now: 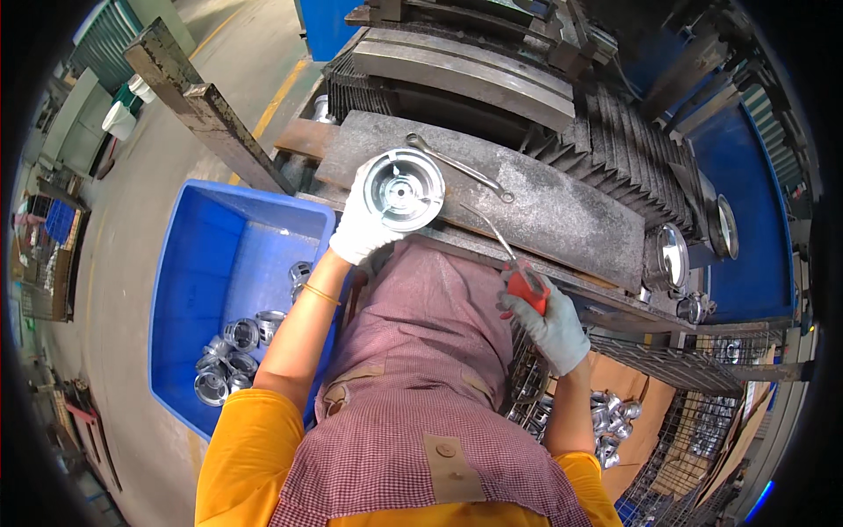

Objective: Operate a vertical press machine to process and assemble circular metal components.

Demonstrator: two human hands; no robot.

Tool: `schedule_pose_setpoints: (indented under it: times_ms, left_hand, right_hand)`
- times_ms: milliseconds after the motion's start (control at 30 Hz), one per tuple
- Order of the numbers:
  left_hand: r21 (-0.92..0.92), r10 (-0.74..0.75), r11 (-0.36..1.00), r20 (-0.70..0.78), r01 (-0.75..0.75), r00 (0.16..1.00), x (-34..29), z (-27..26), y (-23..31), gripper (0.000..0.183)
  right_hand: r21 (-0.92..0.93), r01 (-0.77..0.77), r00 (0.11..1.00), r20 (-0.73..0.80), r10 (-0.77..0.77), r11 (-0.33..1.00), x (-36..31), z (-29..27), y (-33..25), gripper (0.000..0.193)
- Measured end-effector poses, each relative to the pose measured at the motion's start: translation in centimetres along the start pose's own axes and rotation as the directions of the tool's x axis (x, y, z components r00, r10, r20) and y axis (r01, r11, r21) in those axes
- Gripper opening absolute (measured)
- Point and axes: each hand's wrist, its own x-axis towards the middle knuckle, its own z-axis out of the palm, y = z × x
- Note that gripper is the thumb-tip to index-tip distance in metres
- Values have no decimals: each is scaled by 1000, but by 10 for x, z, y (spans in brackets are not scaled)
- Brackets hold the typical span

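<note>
Here in the head view, the white-gloved left hand (362, 230) is clamped on a round, hollow, shiny silver metal part (403, 191), fingertips hidden behind it, right at the near left of a long grey metal plate (571, 224). Nearer and to the right, the white-gloved right hand (555, 327) has its fingers wrapped round a red-handled tool (529, 290) with a thin bent metal tube, while a silver double-ended wrench (461, 168) lies across the plate and a blue plastic bin (198, 263) stands left.

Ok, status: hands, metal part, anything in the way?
Left white-gloved hand: holding round silver metal part. Right white-gloved hand: gripping red-handled tool with thin bent metal tip. Steel wrench on grey metal plate, possibly in the way.
</note>
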Motion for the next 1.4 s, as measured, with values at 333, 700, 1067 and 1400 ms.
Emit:
schedule_pose_setpoints:
  times_ms: [333,700,1067,1400]
  left_hand:
    - [93,-42,995,36,39,998,0,3,2,104]
    - [-80,-95,991,112,104,989,-6,1,-6,105]
    - [-64,-123,989,135,133,983,-7,3,-16,106]
    - [-169,-148,971,130,169,980,-7,7,4,106]
  right_hand:
    - [-235,177,983,86,-161,956,11,37,-22,34]
    - [-373,200,979,101,-175,906,27,57,-18,34]
    - [-341,193,981,94,-171,920,27,54,-29,34]
    - [-305,235,972,50,-231,923,19,47,-24,32]
